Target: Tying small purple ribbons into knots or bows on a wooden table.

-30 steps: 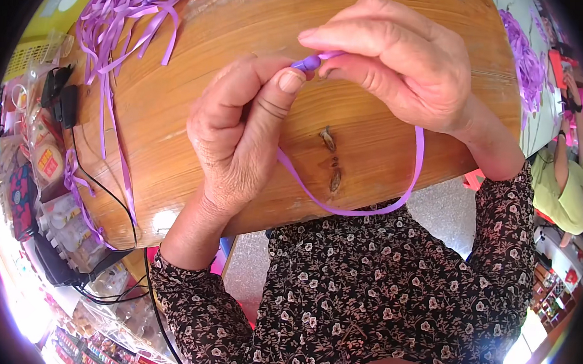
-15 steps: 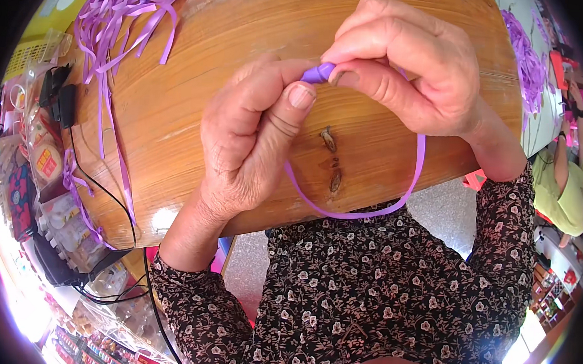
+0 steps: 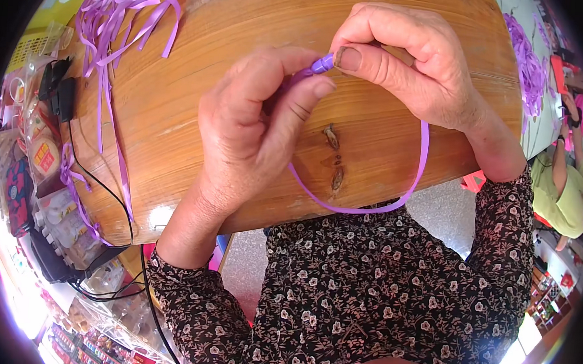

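Observation:
A narrow purple ribbon (image 3: 423,152) hangs in a loop between my two hands, its lowest bend over the table's near edge. Where the fingertips almost meet there is a small, glossy purple piece (image 3: 322,65); I cannot tell if it is a clasp or tightly wrapped ribbon. My left hand (image 3: 242,124) pinches the ribbon just left of that piece, thumb and forefinger closed. From the other side my right hand (image 3: 410,70) grips the piece's end between thumb and forefinger. The fingers hide part of the ribbon.
Under my hands lies a wooden table (image 3: 170,125). A heap of purple ribbons (image 3: 116,31) covers its far left, some strands trailing nearer. A black cable (image 3: 102,185) runs along the left edge beside plastic bags (image 3: 43,142). More purple ribbons (image 3: 529,69) lie at right; people are beyond.
The purple piece has tilted, its right end now higher, and shows more of its length. My left thumb has shifted right and up. The right hand's fingertips have turned slightly.

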